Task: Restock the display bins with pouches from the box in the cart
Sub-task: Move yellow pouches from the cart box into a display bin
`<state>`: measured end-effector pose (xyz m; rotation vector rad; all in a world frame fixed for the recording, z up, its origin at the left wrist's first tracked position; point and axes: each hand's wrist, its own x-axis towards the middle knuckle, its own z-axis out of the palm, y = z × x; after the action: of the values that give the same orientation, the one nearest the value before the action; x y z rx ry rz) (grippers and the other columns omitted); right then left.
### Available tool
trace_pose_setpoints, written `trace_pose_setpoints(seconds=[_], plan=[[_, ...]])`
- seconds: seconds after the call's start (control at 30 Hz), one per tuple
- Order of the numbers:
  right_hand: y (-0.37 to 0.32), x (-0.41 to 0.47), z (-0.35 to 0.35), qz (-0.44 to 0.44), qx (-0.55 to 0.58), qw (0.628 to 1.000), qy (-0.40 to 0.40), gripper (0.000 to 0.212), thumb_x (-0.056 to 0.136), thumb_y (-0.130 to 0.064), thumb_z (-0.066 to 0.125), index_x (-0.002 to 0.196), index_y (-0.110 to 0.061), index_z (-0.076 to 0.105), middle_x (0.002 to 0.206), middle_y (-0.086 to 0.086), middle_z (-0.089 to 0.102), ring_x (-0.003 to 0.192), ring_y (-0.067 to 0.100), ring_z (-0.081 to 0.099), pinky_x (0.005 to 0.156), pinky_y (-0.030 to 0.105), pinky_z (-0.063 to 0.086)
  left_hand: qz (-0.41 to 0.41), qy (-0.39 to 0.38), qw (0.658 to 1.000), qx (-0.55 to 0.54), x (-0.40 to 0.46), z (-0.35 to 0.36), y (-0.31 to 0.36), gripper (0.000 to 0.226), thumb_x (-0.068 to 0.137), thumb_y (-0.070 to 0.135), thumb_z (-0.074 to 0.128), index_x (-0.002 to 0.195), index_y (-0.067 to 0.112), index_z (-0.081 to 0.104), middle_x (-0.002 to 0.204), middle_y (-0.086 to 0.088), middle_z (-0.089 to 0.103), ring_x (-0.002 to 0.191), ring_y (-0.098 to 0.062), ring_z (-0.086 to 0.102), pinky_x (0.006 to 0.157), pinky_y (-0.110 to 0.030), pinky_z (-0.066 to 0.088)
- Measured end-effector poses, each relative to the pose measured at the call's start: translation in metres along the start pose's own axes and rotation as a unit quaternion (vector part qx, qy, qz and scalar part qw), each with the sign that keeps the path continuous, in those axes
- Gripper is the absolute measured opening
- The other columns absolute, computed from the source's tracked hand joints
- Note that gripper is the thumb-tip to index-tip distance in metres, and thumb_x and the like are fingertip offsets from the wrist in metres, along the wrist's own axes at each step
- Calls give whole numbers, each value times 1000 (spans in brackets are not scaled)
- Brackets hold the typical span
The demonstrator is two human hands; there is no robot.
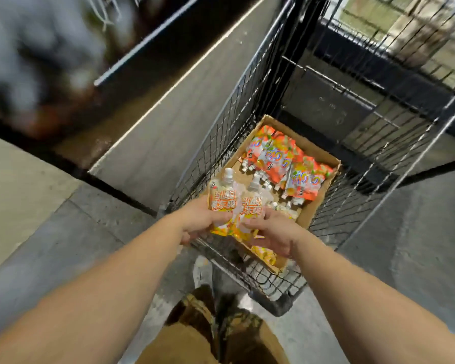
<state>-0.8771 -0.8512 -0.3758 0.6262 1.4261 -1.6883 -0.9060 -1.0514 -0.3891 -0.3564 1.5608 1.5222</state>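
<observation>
Gripping one spouted pouch [222,200] in your left hand [204,222] and another [251,208] in your right hand [271,232], above the cardboard box's [323,153] near end in the cart [221,143], lift both clear before turning left to the bins.

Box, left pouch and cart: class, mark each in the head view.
Box [323,156]: head view, far cardboard rim.
Left pouch [222,199]: head view, printed front.
Cart [334,211]: head view, right mesh wall.
</observation>
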Motion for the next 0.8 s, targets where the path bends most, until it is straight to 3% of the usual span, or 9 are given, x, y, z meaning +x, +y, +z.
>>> trace_pose_setpoints(seconds=[0.1, 0.2, 0.3, 0.4, 0.5, 0.63, 0.8], plan=[[-7, -26, 29, -54, -65, 996, -39, 32, 82, 7, 67, 107, -13, 63, 98, 10, 70, 84, 19, 65, 73, 30, 50, 40, 47, 997, -38, -51, 2, -8, 38, 75, 18, 79, 111, 20, 67, 117, -11, 70, 116, -35, 61, 104, -60, 41], [-4, -54, 74, -104, -113, 984, -87, 39, 81, 12, 63, 117, -3, 60, 103, 15, 69, 83, 19, 68, 69, 26, 55, 81, 111, 985, -100, -118, 5, -28, 40, 73, 13, 79, 111, 12, 66, 118, -21, 67, 109, -43, 61, 96, -64, 46], [12, -79, 127, -135, -171, 965, -142, 38, 81, 14, 62, 116, 2, 59, 91, 7, 74, 76, 15, 70, 68, 26, 58, 126, 193, 958, -171, -192, 6, -63, 30, 83, 4, 70, 112, 8, 65, 115, -21, 67, 96, -34, 65, 85, -51, 56], [40, -114, 194, -144, -214, 946, -197, 32, 82, 13, 63, 107, -5, 63, 89, 4, 74, 79, 16, 69, 77, 31, 57, 157, 275, 921, -227, -272, 6, -108, 34, 88, -1, 63, 122, 1, 61, 109, -17, 69, 79, -22, 69, 67, -36, 61], [70, -153, 267, -144, -280, 913, -260, 33, 83, 9, 63, 105, -15, 61, 91, 2, 70, 82, 16, 64, 73, 29, 51, 181, 355, 873, -281, -358, 4, -157, 37, 87, 2, 65, 124, 6, 59, 102, -9, 70, 73, -15, 68, 58, -28, 57], [124, -208, 377, -139, -360, 852, -353, 29, 85, 6, 64, 97, -19, 61, 86, -4, 70, 78, 10, 63, 72, 24, 50, 225, 472, 785, -332, -475, 6, -233, 37, 87, 2, 66, 121, 11, 56, 104, -8, 68, 79, -18, 66, 63, -31, 58], [240, -286, 512, -135, -416, 781, -446, 29, 85, 5, 65, 96, -21, 57, 90, -3, 66, 80, 10, 61, 74, 25, 49, 245, 600, 671, -362, -624, 25, -356, 34, 84, 7, 72, 114, 13, 57, 97, -3, 71, 79, -19, 67, 70, -37, 57]])
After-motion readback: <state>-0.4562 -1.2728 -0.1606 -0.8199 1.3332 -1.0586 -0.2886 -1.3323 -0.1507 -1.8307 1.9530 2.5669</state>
